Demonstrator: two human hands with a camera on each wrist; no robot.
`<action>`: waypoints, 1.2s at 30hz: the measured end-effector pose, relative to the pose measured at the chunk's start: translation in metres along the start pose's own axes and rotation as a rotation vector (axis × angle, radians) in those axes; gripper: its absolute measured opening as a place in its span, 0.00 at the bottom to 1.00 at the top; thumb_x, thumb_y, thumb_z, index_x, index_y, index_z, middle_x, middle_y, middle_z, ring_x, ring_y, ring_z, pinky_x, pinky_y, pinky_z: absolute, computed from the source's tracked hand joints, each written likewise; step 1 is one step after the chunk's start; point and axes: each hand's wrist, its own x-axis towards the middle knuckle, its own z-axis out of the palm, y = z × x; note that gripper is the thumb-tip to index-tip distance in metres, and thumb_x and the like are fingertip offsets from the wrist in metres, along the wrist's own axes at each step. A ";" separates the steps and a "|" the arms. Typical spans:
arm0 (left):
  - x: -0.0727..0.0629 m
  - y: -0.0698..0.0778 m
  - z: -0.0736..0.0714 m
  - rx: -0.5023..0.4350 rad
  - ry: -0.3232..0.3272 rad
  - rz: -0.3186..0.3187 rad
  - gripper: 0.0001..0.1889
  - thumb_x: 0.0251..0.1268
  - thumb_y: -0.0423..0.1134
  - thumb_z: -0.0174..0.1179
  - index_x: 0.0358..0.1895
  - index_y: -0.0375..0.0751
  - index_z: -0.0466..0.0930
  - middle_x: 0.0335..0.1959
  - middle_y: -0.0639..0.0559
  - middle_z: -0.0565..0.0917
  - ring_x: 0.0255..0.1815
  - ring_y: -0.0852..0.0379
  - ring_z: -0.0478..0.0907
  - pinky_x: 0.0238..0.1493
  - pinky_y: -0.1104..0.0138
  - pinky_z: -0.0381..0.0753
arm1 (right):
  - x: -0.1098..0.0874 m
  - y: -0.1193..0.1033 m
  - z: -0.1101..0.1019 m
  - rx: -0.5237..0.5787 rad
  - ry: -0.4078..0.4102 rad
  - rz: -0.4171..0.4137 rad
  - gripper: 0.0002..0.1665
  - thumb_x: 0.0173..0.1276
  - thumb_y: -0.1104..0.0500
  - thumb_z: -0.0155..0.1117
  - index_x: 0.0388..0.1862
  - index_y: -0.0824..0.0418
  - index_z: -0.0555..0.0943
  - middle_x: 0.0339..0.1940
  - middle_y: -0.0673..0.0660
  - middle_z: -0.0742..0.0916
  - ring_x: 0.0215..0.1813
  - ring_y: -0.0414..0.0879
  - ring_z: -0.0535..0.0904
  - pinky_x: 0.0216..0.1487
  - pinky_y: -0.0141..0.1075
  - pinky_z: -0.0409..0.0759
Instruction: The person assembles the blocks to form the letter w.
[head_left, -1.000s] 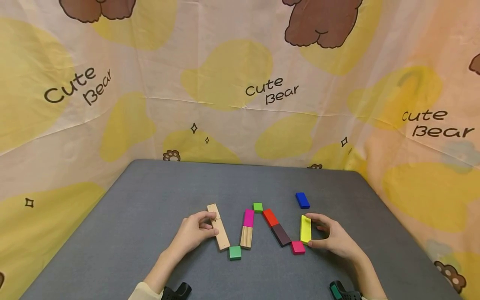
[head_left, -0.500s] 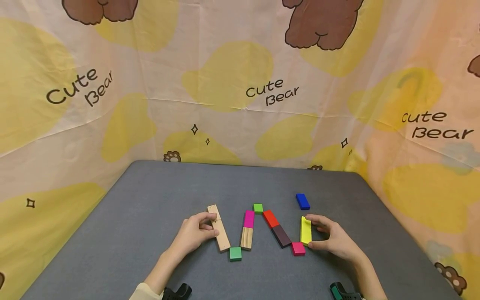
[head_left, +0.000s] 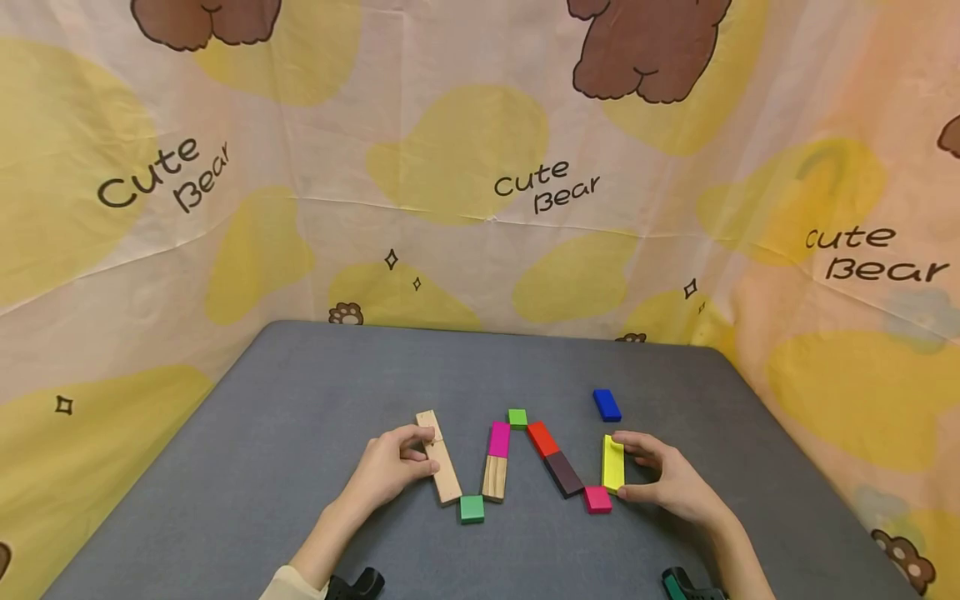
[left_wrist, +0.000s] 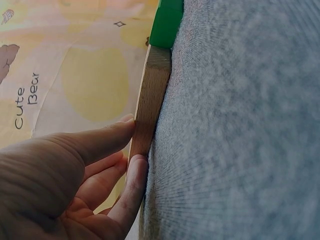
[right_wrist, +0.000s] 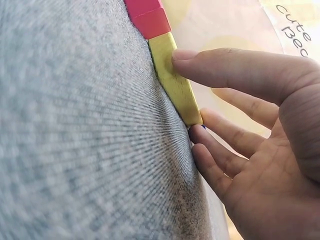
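In the head view, several coloured and plain wooden blocks lie in a zigzag. My left hand (head_left: pixel 395 460) holds the plain wooden blocks (head_left: pixel 444 481) at the left end, thumb and forefinger at their outer edge. At the right end, my right hand (head_left: pixel 670 477) holds a yellow block (head_left: pixel 612 463) between forefinger at its far end and thumb near the front. A crimson block (head_left: pixel 597 499) meets the yellow one's front corner. Up close, the left wrist view shows fingers against the wooden block (left_wrist: pixel 150 107); in the right wrist view, the thumb lies on the yellow block (right_wrist: pixel 175 85).
Between the hands run a green block (head_left: pixel 472 509), a striped wooden block (head_left: pixel 495 477), a magenta block (head_left: pixel 499 439), a light green block (head_left: pixel 517 418), a red block (head_left: pixel 542 438) and a dark purple block (head_left: pixel 563 474). A blue block (head_left: pixel 607 405) lies apart on the grey table (head_left: pixel 360 367).
Both hands and all the blocks keep their places on the table. Only the head view has shifted very slightly.
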 end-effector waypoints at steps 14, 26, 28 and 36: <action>0.000 0.001 0.001 -0.001 -0.007 0.000 0.21 0.51 0.34 0.76 0.51 0.41 0.84 0.48 0.51 0.85 0.38 0.58 0.83 0.37 0.62 0.81 | -0.003 -0.004 -0.002 0.070 0.028 0.116 0.42 0.59 0.53 0.76 0.70 0.61 0.70 0.67 0.63 0.74 0.65 0.61 0.70 0.63 0.59 0.65; 0.000 0.000 -0.001 -0.002 -0.002 -0.013 0.21 0.51 0.34 0.76 0.51 0.41 0.84 0.48 0.51 0.85 0.38 0.59 0.84 0.38 0.62 0.81 | -0.004 -0.009 -0.008 0.124 0.251 0.219 0.34 0.67 0.51 0.70 0.67 0.63 0.72 0.63 0.65 0.77 0.62 0.60 0.74 0.56 0.51 0.75; 0.001 0.000 -0.001 -0.001 -0.002 -0.014 0.21 0.51 0.33 0.76 0.52 0.41 0.84 0.49 0.51 0.85 0.38 0.59 0.84 0.38 0.62 0.81 | -0.005 -0.009 -0.009 0.120 0.282 0.221 0.34 0.67 0.50 0.69 0.67 0.63 0.73 0.62 0.64 0.78 0.61 0.58 0.75 0.55 0.49 0.76; 0.002 -0.001 0.000 -0.006 -0.004 -0.013 0.22 0.50 0.34 0.76 0.51 0.42 0.84 0.49 0.51 0.85 0.38 0.59 0.84 0.38 0.62 0.81 | -0.007 -0.007 -0.015 0.153 0.360 0.195 0.30 0.69 0.50 0.68 0.64 0.63 0.75 0.59 0.63 0.80 0.55 0.45 0.78 0.47 0.31 0.76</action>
